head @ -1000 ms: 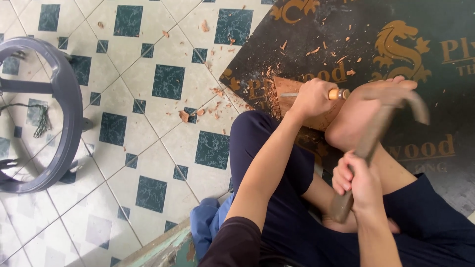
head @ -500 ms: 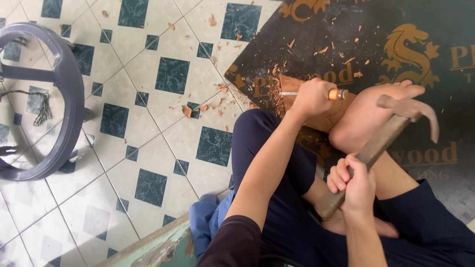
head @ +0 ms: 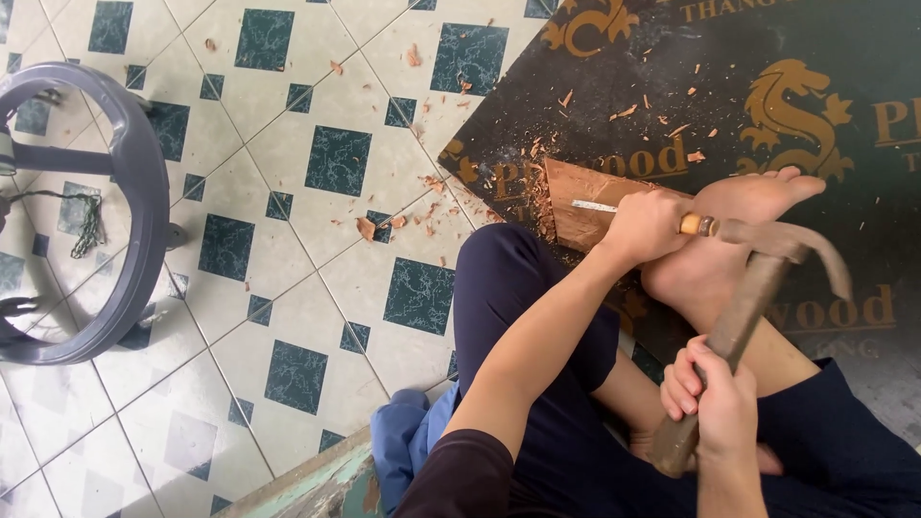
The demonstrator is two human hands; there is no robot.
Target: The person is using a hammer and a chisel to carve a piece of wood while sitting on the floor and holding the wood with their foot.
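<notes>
Carving wood on a dark printed mat point(head: 787, 58) over tiled floor.
Bare foot point(head: 729, 240) pins the wood block point(head: 576, 206); right hand point(head: 715, 403) fingers wrapped around hammer point(head: 758, 288); left hand point(head: 645, 225) fisted around chisel point(head: 696, 225), its blade on the block.

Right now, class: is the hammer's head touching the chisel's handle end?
Touching. The head view shows the hammer head meeting the chisel handle's butt, no gap visible.

Soft, even daylight is filling the scene, casting only faint shadows. The hammer head point(head: 804, 251), just beyond the left hand's fingers point(head: 645, 225), is smearing with motion blur; everything else is showing sharp.
</notes>
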